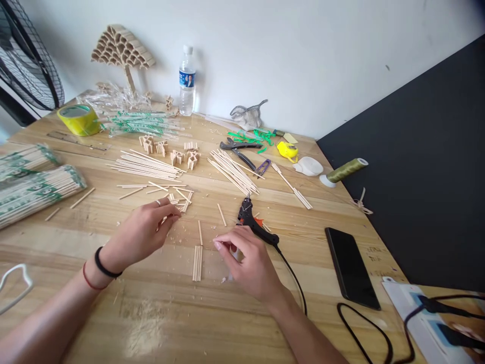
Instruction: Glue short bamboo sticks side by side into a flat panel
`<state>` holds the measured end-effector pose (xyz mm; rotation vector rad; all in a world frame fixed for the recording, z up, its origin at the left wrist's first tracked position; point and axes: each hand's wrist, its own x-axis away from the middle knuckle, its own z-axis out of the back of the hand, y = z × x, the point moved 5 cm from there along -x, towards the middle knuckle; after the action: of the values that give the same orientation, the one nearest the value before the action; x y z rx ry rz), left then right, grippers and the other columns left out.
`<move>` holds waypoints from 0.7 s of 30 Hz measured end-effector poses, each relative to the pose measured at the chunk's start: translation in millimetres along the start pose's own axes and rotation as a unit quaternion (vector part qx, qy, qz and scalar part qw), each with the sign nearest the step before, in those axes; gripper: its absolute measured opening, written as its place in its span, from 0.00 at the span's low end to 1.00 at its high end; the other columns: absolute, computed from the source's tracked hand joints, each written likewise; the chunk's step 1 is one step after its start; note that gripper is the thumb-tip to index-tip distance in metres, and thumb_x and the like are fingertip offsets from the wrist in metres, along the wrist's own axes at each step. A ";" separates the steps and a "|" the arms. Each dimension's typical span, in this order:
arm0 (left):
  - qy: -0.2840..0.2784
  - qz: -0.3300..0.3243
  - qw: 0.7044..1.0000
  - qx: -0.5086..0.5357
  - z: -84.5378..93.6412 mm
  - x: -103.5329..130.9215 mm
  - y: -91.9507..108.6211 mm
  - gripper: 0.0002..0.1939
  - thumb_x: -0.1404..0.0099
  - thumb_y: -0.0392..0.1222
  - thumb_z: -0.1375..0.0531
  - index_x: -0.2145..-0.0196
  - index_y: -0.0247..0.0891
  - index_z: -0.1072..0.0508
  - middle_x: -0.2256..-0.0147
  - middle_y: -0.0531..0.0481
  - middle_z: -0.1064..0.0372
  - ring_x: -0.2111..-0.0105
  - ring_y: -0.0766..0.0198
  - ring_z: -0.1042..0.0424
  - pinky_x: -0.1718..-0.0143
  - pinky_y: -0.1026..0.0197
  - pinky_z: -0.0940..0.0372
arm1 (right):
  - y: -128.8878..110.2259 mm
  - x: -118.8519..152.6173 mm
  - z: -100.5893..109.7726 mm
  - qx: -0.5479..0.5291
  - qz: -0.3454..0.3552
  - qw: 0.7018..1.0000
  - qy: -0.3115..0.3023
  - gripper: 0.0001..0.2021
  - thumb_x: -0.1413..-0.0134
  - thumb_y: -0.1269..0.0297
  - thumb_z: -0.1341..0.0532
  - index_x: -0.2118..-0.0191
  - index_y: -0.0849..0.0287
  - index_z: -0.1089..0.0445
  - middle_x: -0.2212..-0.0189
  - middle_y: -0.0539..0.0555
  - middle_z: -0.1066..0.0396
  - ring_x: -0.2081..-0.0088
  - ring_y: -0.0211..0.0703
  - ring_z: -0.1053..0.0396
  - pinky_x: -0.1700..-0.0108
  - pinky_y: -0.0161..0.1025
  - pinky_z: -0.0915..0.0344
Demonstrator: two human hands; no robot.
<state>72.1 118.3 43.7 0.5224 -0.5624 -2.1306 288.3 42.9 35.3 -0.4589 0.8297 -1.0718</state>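
My left hand (146, 227) has its fingertips drawn together at the edge of a small pile of short stick pieces (185, 199); whatever they grip is hidden. To the right, my right hand (246, 258) hovers low over the table, thumb and index finger pinched, with nothing visible between them. Between the hands lies a flat row of short sticks (197, 264) placed side by side. One single stick (200, 233) extends from its top end, and another loose stick (222, 215) lies farther up. A black glue gun (250, 217) rests just beyond my right hand.
Long wooden sticks (147, 166) and a second bundle (233, 171) lie farther back, near pliers (242, 150). A phone (351, 268) and black cable (364, 328) are at right. Packaged sticks (41, 194) lie left. A water bottle (187, 83) and stick tree model (123, 50) stand behind.
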 end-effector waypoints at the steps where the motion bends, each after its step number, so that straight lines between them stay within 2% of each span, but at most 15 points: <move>1: -0.012 0.012 1.000 -0.012 0.4 -0.3 -5.8 0.12 0.25 0.41 0.46 0.60 0.40 0.23 0.64 0.49 0.27 0.67 0.61 0.27 0.64 0.60 0.38 | -0.1 0.1 -0.1 -0.005 -0.001 1.000 0.000 0.08 0.34 0.75 0.39 0.65 0.58 0.27 0.73 0.49 0.27 0.69 0.41 0.31 0.56 0.42 0.39; 3: -0.042 0.042 0.998 -0.035 -2.8 0.0 -16.6 0.10 0.26 0.43 0.44 0.58 0.41 0.23 0.59 0.48 0.26 0.65 0.59 0.26 0.62 0.59 0.36 | 0.1 0.3 -1.2 -0.012 -0.002 1.000 -0.004 0.09 0.33 0.75 0.39 0.65 0.58 0.27 0.73 0.49 0.28 0.69 0.41 0.31 0.57 0.41 0.38; 5: -0.041 0.073 0.994 -0.070 -5.4 0.6 -23.9 0.10 0.27 0.43 0.42 0.52 0.40 0.25 0.55 0.46 0.27 0.61 0.57 0.25 0.59 0.57 0.35 | 0.6 0.5 -2.4 -0.014 -0.004 1.000 -0.008 0.09 0.33 0.74 0.40 0.65 0.58 0.27 0.73 0.49 0.28 0.70 0.41 0.32 0.58 0.41 0.37; 7: -0.043 0.089 0.991 -0.092 -8.3 1.0 -25.6 0.08 0.29 0.43 0.41 0.54 0.40 0.26 0.55 0.45 0.27 0.60 0.54 0.24 0.59 0.56 0.34 | 0.9 0.6 -3.2 -0.013 -0.006 1.000 -0.009 0.09 0.33 0.74 0.40 0.66 0.57 0.27 0.73 0.49 0.28 0.70 0.41 0.32 0.59 0.40 0.37; 10: -0.047 0.105 0.987 -0.115 -10.0 1.2 -21.5 0.05 0.28 0.40 0.42 0.57 0.40 0.27 0.57 0.46 0.26 0.62 0.54 0.24 0.61 0.56 0.35 | 0.1 0.4 -3.5 -0.017 -0.011 1.000 -0.013 0.09 0.32 0.73 0.40 0.65 0.57 0.27 0.72 0.50 0.28 0.69 0.42 0.31 0.61 0.40 0.36; 14: -0.054 0.116 0.983 -0.132 -8.9 1.5 -13.6 0.08 0.26 0.37 0.47 0.58 0.40 0.27 0.58 0.45 0.25 0.62 0.54 0.23 0.62 0.56 0.35 | -1.3 0.2 -3.1 -0.019 -0.018 0.999 -0.020 0.09 0.32 0.72 0.40 0.65 0.56 0.27 0.73 0.50 0.28 0.69 0.43 0.30 0.62 0.40 0.35; 21: -0.053 0.123 0.982 -0.134 -8.4 0.9 -10.9 0.08 0.27 0.37 0.45 0.62 0.39 0.27 0.61 0.45 0.25 0.64 0.55 0.24 0.64 0.57 0.37 | -2.0 0.7 -3.6 -0.027 -0.018 0.999 -0.022 0.09 0.32 0.71 0.40 0.65 0.55 0.27 0.72 0.51 0.27 0.69 0.44 0.30 0.63 0.41 0.33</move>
<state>69.3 121.8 30.7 0.1802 -0.3681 -1.9640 284.5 41.6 34.1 -0.5436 0.8154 -1.0707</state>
